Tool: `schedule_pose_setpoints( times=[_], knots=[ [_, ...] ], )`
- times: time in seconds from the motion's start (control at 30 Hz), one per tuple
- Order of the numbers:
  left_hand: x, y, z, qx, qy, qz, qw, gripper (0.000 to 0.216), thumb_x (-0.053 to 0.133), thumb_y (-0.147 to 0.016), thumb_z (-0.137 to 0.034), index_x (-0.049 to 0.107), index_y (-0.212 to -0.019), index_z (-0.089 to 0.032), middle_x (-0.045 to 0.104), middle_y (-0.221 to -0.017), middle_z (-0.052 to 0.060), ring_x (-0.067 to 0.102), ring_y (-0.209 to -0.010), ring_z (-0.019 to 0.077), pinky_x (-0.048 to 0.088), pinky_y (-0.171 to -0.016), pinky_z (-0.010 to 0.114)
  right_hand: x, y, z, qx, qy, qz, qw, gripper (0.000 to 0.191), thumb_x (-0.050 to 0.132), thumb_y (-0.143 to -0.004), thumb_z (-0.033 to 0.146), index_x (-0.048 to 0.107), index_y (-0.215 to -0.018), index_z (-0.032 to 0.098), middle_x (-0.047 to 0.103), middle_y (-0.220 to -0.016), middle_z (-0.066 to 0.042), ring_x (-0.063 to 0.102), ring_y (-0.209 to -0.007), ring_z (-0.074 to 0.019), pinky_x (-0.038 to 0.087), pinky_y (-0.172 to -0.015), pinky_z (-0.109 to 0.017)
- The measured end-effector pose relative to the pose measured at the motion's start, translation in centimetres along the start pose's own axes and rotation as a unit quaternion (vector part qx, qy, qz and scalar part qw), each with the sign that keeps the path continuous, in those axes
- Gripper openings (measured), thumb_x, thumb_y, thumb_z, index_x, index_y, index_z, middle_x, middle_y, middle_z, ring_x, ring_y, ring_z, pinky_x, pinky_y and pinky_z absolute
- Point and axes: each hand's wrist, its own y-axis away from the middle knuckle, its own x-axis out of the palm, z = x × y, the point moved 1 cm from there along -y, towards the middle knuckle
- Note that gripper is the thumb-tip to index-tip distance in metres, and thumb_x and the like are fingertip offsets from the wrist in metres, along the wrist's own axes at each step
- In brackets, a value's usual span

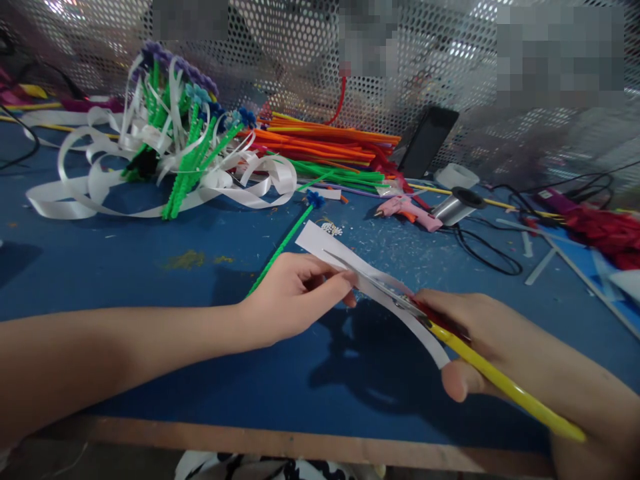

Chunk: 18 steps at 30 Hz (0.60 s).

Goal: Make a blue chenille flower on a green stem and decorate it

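Note:
My left hand (295,293) pinches a strip of white ribbon (325,245) above the blue table (125,267). My right hand (480,340) grips yellow-handled scissors (500,381), whose blades lie along the ribbon near its middle. The ribbon runs from the upper left down to my right thumb. A green pipe-cleaner stem with a blue flower head (314,199) lies on the table just behind my left hand.
A bunch of green pipe-cleaner flowers wrapped in white ribbon (175,140) lies at the back left. Orange, red and green pipe cleaners (330,150) are piled at the back centre. A pink glue gun (407,210), a wire spool (457,203), a phone (427,140) and cables sit right of them.

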Motion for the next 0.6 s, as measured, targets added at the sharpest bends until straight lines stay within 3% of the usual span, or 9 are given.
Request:
schedule_pose_setpoints(
  times=[0.1,0.37,0.6],
  knots=[
    [0.02,-0.03,0.04,-0.007,-0.001,0.001,1.0,0.038,0.06,-0.091,-0.043,0.078,-0.075,-0.013,0.067,-0.062,0.004,0.046,-0.048,0.0081,0.028,-0.042,0.021,0.27,-0.07,-0.2,0.018,-0.031,0.037,0.999,0.093,0.035,-0.051,0.102,0.062,-0.088,0.021,0.058,-0.069,0.0,0.041,-0.058,-0.0153,0.034,-0.05,-0.028],
    [0.03,0.09,-0.18,-0.003,0.012,0.003,1.0,0.035,0.062,-0.09,-0.04,0.076,-0.075,-0.012,0.065,-0.061,0.003,0.04,-0.047,0.0061,0.028,-0.042,0.02,0.14,-0.09,-0.29,0.027,-0.054,0.025,0.998,0.087,0.04,-0.049,0.101,0.056,-0.074,0.019,0.047,-0.061,0.003,0.032,-0.057,-0.0124,0.026,-0.047,-0.026],
    [-0.02,-0.1,-0.56,-0.004,0.044,-0.056,0.997,0.032,0.063,-0.089,-0.038,0.071,-0.07,-0.014,0.063,-0.056,0.001,0.04,-0.044,0.005,0.029,-0.04,0.018,0.08,0.11,-0.73,0.027,-0.038,0.023,0.999,0.087,0.037,-0.049,0.103,0.054,-0.072,0.02,0.048,-0.061,0.002,0.034,-0.056,-0.0128,0.027,-0.046,-0.027]
  ],
)
